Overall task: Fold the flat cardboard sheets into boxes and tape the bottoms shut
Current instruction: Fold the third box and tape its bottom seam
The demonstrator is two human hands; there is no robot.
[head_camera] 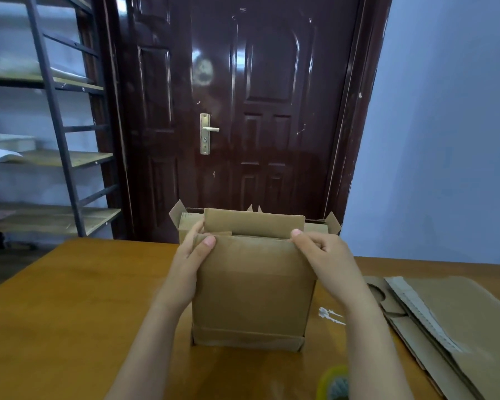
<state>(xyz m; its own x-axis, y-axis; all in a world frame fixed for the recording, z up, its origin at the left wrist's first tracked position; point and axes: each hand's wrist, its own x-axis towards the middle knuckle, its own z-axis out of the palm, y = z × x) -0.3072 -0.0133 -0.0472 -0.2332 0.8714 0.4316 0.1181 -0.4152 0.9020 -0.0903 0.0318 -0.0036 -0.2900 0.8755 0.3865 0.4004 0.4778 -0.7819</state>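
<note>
Both hands grip the upright cardboard box (251, 287) mid-frame, left hand (192, 255) clasping its left edge, right hand (324, 252) pinching its top flap, flat sheets (451, 321) lower right.

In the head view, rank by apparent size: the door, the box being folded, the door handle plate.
1. Door
2. Box, held by left hand and right hand; nearness enlarges it
3. Handle plate
</note>
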